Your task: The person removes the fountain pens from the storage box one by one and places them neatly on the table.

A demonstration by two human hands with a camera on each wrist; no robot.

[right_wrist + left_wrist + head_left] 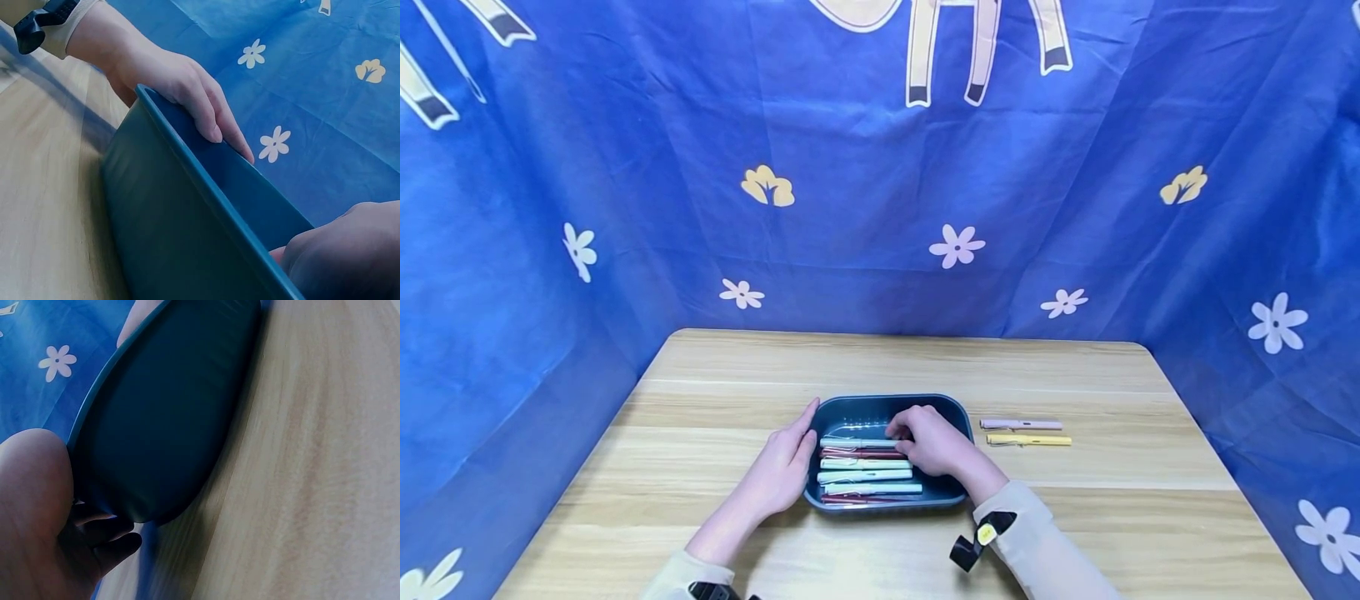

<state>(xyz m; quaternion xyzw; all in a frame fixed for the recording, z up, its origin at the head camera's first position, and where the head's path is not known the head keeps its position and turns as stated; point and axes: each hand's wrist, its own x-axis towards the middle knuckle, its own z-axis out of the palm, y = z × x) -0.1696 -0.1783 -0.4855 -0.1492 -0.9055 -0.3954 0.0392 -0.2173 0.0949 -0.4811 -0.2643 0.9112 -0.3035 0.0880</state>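
In the head view a dark blue-green tray [868,507] holds several capped pens lying side by side. My left hand [782,467] grips the tray's left end, thumb over the rim and fingers outside; the left wrist view shows the same hand [37,519] against the tray's outer wall [162,419]. Inside the tray, my right hand [932,442] has curled fingers at the right end of the light blue pen [853,443], the farthest in the row, and appears to pinch it. That pen's end is hidden. The right wrist view shows the right hand [350,256] partly behind the tray wall [169,206].
On the wooden table [722,392], right of the tray, lie a lilac pen [1022,425] and a yellow pen [1030,440], roughly parallel. A blue patterned cloth [865,217] surrounds the table at the back and sides. Wrist cameras are strapped over both sleeves.
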